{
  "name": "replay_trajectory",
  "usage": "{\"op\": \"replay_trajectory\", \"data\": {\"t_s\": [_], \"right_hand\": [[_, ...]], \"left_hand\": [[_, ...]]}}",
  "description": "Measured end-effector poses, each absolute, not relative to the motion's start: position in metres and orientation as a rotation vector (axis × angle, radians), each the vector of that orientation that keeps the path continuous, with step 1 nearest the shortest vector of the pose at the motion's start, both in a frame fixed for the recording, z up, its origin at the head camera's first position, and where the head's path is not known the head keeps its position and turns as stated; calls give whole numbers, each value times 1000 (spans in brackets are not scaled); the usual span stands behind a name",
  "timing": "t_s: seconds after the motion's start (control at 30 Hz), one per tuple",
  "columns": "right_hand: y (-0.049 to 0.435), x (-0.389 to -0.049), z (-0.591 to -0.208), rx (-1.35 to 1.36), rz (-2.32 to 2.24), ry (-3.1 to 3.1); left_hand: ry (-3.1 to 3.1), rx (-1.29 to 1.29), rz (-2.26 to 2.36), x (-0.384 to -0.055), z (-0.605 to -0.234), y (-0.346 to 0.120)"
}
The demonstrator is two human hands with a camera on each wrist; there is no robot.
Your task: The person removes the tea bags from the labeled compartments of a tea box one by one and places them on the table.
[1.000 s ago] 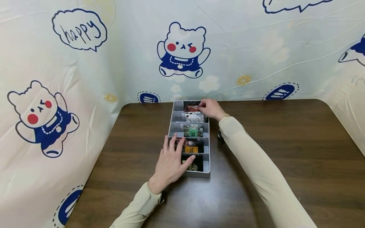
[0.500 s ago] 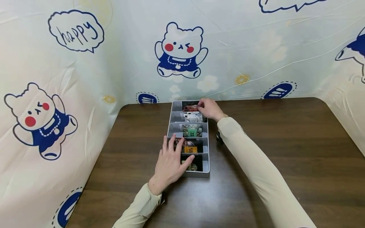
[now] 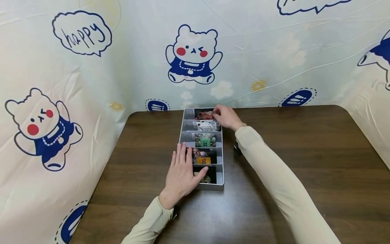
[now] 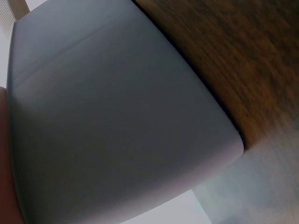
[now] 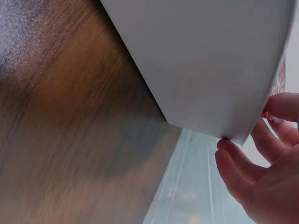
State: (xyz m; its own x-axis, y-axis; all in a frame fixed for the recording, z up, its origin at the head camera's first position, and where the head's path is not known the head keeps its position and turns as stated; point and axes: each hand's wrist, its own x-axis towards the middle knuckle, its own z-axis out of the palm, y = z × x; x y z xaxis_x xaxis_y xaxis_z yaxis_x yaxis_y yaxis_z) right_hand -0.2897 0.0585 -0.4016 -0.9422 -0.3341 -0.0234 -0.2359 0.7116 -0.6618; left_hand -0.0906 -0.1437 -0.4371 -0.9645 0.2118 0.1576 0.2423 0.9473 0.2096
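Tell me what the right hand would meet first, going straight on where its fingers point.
The right hand would probably meet the red packet in the far compartment of the box; they seem to touch, though depth is unclear.

Tray (image 3: 211, 186): grey, five compartments in a row, flat, left edge under the left hand (image 3: 180, 176).
Red packet (image 3: 203, 116): shiny, in the far compartment, right end pinched by the right hand (image 3: 228, 117).

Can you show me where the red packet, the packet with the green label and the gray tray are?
Red packet (image 3: 204, 116): head view, middle of its wrapper.
Packet with the green label (image 3: 205, 140): head view, on its label.
Gray tray (image 3: 211, 186): head view, its near wall.
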Motion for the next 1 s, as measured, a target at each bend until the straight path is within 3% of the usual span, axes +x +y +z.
{"op": "replay_trajectory", "data": {"t_s": [1.0], "right_hand": [[72,-278,-386,-574,-1086,2861]], "left_hand": [[-2947,-361,-370,-90,-435,-143]]}}
